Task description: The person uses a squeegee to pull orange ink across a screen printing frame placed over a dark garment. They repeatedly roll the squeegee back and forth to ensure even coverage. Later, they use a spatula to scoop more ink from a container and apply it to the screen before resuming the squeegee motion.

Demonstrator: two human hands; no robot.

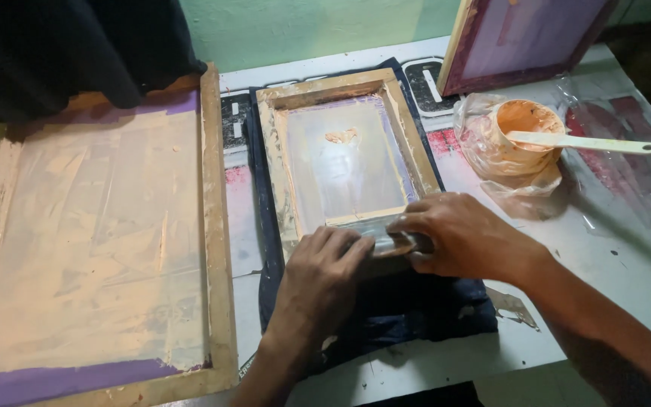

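A small wooden printing frame [398, 113] with a mesh screen smeared in peach ink lies on a dark blue cloth [416, 309] in the middle of the table. At the frame's near edge, my left hand [325, 271] and my right hand [453, 234] both grip a squeegee [386, 241], its blade coated with peach ink and pressed to the screen. A small blob of ink [342, 136] sits on the mesh near the far end.
A large wooden screen frame [216, 226] with peach-stained mesh lies to the left. A tub of peach ink [525, 124] wrapped in plastic, with a white spatula [589, 142] across it, stands at the right. Another frame [453, 53] leans at the back. Dark fabric [69, 45] hangs top left.
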